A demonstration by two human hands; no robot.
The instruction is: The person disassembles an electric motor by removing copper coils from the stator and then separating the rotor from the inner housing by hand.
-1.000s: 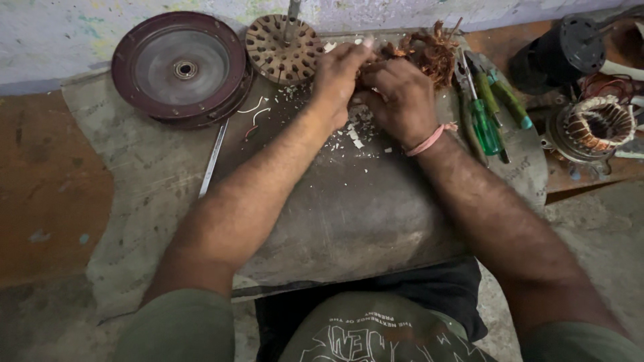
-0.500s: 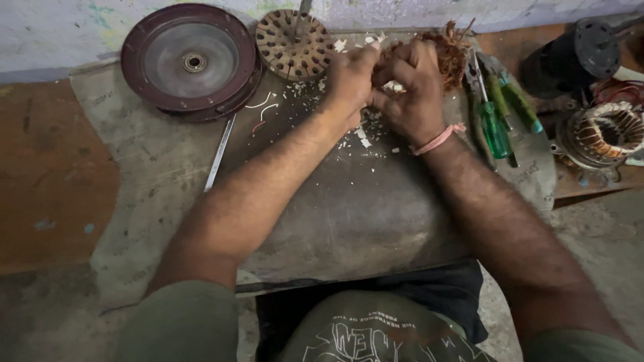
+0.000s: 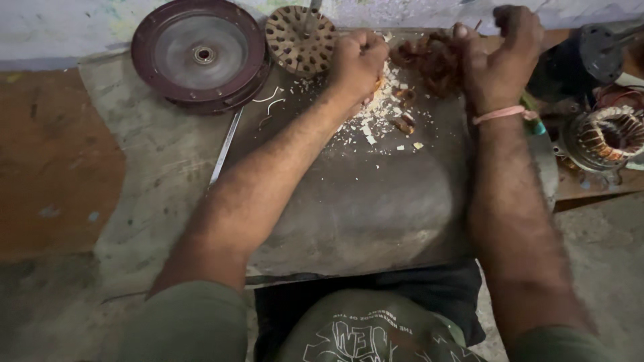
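Both hands have parted: right hand (image 3: 500, 60) grips tangled copper wire (image 3: 429, 60) (fist tight), left hand (image 3: 357, 62) fisted just beside, contents hidden.

Beyond the hands, along the top edge, runs a pale wall (image 3: 416, 10), its plaster stained and marked with faint blue and green smears. Under the forearms lies a dark grey work slab (image 3: 376, 208), worn smooth and dull, resting on a lighter grey stone surface (image 3: 147, 161) that spreads out to the left of the left arm. Farther left is a patch of reddish-brown floor (image 3: 47, 161). To the right of the right arm the ground (image 3: 604, 255) is rough grey concrete. The light is dim and even.
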